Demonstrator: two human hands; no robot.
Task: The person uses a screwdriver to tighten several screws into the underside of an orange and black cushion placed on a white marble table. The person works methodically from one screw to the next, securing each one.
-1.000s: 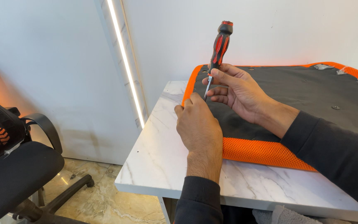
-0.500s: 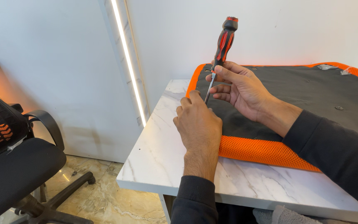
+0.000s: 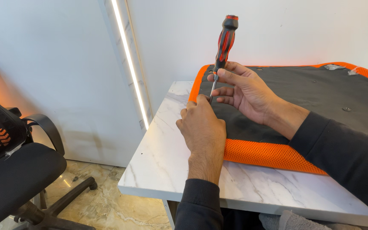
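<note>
A red and black screwdriver (image 3: 225,40) stands almost upright, handle up, above the near left corner of a black seat panel with orange mesh edging (image 3: 273,155). My right hand (image 3: 245,91) pinches its lower handle and metal shaft. My left hand (image 3: 202,127) is closed just below, its fingertips at the shaft's tip; what it holds there is hidden. The panel lies flat on a white marble table (image 3: 167,157).
A black office chair (image 3: 18,179) with an armrest stands at the left on a marble floor. A lit vertical light strip (image 3: 128,64) runs down the white wall behind the table. Small screws (image 3: 346,109) sit on the panel's black surface at right.
The screwdriver and both hands have stayed together at the panel's corner; the view has shifted slightly. No clear change in grip.
</note>
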